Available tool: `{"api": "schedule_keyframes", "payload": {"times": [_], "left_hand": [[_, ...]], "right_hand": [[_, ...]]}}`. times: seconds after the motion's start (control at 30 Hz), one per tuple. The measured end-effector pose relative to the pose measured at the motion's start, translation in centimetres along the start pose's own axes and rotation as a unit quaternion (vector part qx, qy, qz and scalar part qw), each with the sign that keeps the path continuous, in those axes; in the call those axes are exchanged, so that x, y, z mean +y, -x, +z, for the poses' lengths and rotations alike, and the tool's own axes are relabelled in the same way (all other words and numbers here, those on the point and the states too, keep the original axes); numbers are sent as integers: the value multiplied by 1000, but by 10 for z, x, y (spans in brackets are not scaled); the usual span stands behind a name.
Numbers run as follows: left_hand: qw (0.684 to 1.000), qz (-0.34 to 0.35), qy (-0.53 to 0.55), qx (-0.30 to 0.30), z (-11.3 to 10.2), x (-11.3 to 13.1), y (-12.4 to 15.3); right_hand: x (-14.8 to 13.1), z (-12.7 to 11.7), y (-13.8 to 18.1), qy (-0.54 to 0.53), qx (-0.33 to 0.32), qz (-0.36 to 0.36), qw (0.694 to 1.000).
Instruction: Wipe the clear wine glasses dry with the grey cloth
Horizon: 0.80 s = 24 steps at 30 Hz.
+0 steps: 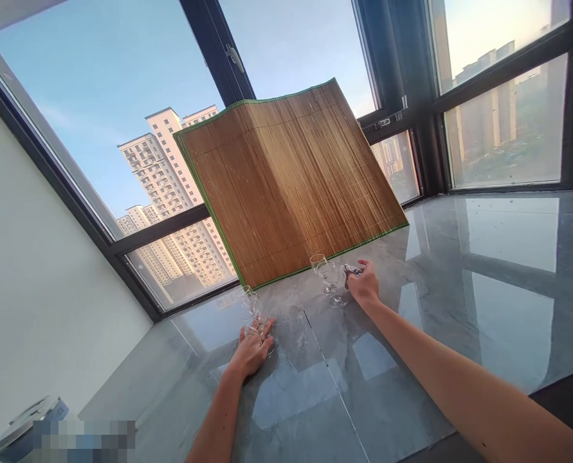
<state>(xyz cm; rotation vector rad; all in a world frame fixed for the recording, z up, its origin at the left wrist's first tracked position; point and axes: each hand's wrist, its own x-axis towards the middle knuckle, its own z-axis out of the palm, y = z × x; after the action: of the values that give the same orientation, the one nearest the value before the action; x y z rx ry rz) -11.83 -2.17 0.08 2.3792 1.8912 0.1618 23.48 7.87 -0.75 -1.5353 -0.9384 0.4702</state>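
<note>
At the left, my left hand (253,352) rests low on the grey tiled surface with its fingers around the lower part of a clear stemmed glass (248,302). Other glass outlines overlap there, so I cannot tell how many glasses stand at that spot. My right hand (364,283) is closed on a small crumpled grey-and-white cloth (351,270), just right of more clear stemmed glasses (328,276). Those glasses stand upright, one partly behind another. A gap of bare tile separates my two hands.
Behind the glasses a bamboo mat (291,186) with green edging leans against the dark window frame (218,45). Glossy tiles (305,399) reflect the windows. A round container (28,424) sits at the lower left beside a white wall (35,244).
</note>
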Motion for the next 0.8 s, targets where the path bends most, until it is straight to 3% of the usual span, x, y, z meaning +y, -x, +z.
{"api": "schedule_keyframes", "payload": {"times": [0.63, 0.8], "left_hand": [[1000, -20, 1, 0, -1, -2, 21], [1000, -25, 0, 5, 1, -3, 25]], "right_hand": [[2, 3, -1, 7, -10, 13, 1000], [4, 2, -1, -4, -63, 18, 998]]}}
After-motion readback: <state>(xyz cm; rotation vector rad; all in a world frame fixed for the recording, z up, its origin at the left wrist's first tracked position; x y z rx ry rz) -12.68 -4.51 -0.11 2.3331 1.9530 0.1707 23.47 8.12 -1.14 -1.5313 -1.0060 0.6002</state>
